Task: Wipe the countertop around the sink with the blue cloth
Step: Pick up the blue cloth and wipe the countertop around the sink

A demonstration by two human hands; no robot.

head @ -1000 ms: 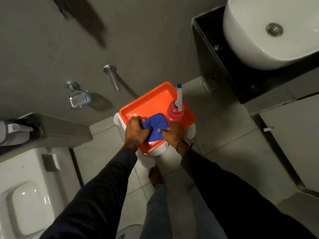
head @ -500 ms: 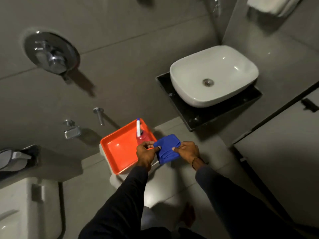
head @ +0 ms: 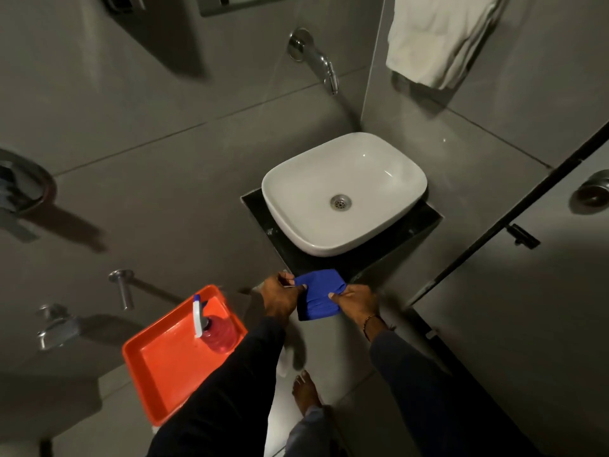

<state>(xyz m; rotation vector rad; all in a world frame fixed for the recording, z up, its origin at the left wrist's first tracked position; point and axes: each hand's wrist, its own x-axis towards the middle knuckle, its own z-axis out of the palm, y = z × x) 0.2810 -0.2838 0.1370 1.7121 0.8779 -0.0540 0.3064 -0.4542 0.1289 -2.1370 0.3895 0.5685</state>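
1. The blue cloth (head: 319,294) was held folded between both hands, in the air just in front of the near corner of the countertop (head: 425,219); whether it touched the countertop edge could not be told.
2. The left hand (head: 280,296) was closed on the left edge of the cloth, with the thumb laid over the fabric.
3. The right hand (head: 356,301) was closed on the right edge of the cloth, pinched between thumb and fingers. A thin bracelet was worn at that wrist.
4. The white sink (head: 344,192) was seated on the dark countertop, beyond the cloth. Narrow dark strips of countertop were visible at its left, near and right sides.
5. A wall-mounted tap (head: 318,59) was positioned above the far side of the sink.
6. A white towel (head: 438,37) was hung on the wall at the far right.
7. An orange tray (head: 171,361) was located to the near left, with a red spray bottle (head: 216,329) stood in its far corner.
8. Both arms were covered by dark sleeves.
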